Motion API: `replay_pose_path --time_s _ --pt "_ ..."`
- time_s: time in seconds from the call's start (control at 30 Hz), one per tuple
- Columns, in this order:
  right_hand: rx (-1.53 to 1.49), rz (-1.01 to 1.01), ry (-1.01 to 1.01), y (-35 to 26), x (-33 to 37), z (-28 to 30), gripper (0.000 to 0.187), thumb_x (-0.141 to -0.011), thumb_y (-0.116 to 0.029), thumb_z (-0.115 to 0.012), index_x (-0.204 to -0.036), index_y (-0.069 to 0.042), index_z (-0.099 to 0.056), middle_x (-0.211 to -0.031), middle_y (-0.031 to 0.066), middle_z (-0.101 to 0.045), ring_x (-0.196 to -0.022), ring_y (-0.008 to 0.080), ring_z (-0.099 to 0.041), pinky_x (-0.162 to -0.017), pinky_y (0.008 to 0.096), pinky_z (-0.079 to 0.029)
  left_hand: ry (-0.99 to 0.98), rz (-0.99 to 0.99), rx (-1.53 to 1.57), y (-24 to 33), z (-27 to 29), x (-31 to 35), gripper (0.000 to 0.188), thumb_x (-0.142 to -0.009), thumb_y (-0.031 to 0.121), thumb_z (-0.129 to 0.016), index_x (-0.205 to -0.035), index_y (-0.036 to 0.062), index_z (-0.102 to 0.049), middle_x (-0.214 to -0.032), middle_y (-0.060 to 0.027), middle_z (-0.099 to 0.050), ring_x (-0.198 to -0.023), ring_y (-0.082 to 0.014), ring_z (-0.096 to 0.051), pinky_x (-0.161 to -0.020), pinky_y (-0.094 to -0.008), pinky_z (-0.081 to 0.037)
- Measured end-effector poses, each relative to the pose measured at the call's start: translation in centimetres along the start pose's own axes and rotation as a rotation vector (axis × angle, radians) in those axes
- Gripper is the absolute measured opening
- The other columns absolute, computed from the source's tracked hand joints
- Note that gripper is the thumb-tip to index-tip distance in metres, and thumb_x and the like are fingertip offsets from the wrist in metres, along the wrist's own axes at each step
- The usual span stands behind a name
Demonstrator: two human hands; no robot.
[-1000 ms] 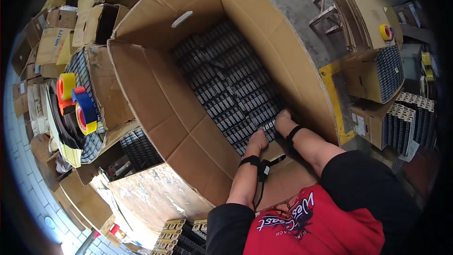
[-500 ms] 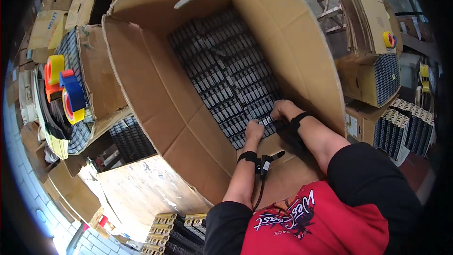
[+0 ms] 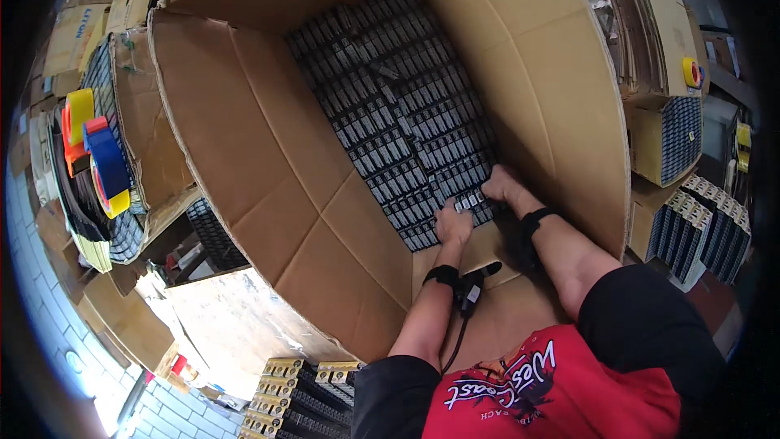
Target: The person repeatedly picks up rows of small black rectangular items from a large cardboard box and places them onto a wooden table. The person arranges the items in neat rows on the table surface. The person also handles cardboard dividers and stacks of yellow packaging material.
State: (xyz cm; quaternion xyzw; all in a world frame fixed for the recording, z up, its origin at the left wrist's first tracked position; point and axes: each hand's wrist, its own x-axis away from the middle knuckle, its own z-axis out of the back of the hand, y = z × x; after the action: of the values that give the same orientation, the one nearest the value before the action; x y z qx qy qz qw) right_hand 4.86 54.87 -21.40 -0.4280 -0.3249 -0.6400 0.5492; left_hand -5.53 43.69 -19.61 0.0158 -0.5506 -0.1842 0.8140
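Observation:
My arms reach down into a large cardboard box (image 3: 284, 130). Its bottom is covered with tight rows of small dark packs with pale labels (image 3: 382, 130). My left hand (image 3: 452, 222) and my right hand (image 3: 502, 185) grip the two ends of a short row of packs (image 3: 469, 202) at the near right of the layer. This row looks brighter than its neighbours. Fingers of both hands are curled in, and their tips are partly hidden. Black straps circle both wrists; a small dark device with a cable (image 3: 470, 293) is attached at the left one.
Tape dispensers (image 3: 106, 158) rest by boxes on the left. Below them a wooden board (image 3: 252, 309) borders the box, with stacked dark packs (image 3: 284, 402) in front. More stacks (image 3: 703, 223) and a carton with a tape roll (image 3: 693, 73) stand right.
The view has shifted, so the box looks larger. Both hands keep to the ends of the short row, whose pale labels now show more clearly between them.

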Motion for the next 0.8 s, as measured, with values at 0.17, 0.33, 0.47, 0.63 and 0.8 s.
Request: replay_pose_path --time_s 0.17,0.33,0.47,0.63,0.8 --pt "-0.023 -0.047 -0.025 -0.3 -0.7 0.2 0.042 -0.065 -0.018 -0.065 -0.1 0.004 -0.063 -0.107 0.0248 -0.06 -0.101 0.0326 -0.06 -0.088 0.0373 -0.047 -0.039 -0.063 0.172 -0.6 0.9 0.7 0.054 -0.067 0.026 -0.068 -0.118 0.0105 -0.058 -0.116 -0.0236 -0.054 -0.107 -0.0371 -0.053 -0.091 -0.04 -0.043" --pt "-0.047 0.287 0.092 -3.0 3.4 6.6 0.04 -0.068 -0.022 -0.054 -0.093 0.008 -0.064 -0.102 0.029 -0.059 -0.102 0.0389 -0.057 -0.088 0.039 -0.045 0.11 -0.313 0.548 1.2 5.2 -0.3 0.057 -0.063 0.019 -0.073 -0.113 -0.0022 -0.057 -0.103 -0.0171 -0.064 -0.091 -0.0265 -0.061 -0.084 -0.0333 -0.045" --pt "-0.044 0.366 0.287 -8.7 12.4 14.1 0.045 -0.073 -0.023 -0.049 -0.106 0.006 -0.06 -0.114 0.0282 -0.054 -0.11 0.0397 -0.052 -0.094 0.0409 -0.041 0.28 -0.575 0.686 5.7 14.7 6.7 0.052 -0.069 0.01 -0.073 -0.115 -0.0048 -0.053 -0.081 -0.0003 -0.057 -0.068 -0.0071 -0.05 -0.058 -0.0211 -0.041" --pt "-0.225 0.805 0.686 -13.6 26.8 19.8 0.047 -0.073 -0.04 -0.061 -0.089 0.004 -0.064 -0.093 0.0254 -0.062 -0.089 0.0397 -0.06 -0.08 0.0428 -0.046 0.629 -0.929 0.939 6.2 22.9 19.2 0.052 -0.076 0.005 -0.069 -0.121 -0.0063 -0.043 -0.089 -0.0031 -0.057 -0.076 -0.0075 -0.053 -0.067 -0.0189 -0.045" --pt "-0.595 1.463 0.326 -15.6 37.3 11.8 0.026 -0.078 -0.015 -0.067 -0.094 0.002 -0.055 -0.079 0.0032 -0.058 -0.076 0.0108 -0.055 -0.069 0.0242 -0.045 1.044 -1.01 1.251 -4.0 24.0 28.1 0.042 -0.08 0.009 -0.067 -0.113 -0.0032 -0.044 -0.095 -0.0046 -0.054 -0.085 -0.0099 -0.05 -0.077 -0.0228 -0.041"
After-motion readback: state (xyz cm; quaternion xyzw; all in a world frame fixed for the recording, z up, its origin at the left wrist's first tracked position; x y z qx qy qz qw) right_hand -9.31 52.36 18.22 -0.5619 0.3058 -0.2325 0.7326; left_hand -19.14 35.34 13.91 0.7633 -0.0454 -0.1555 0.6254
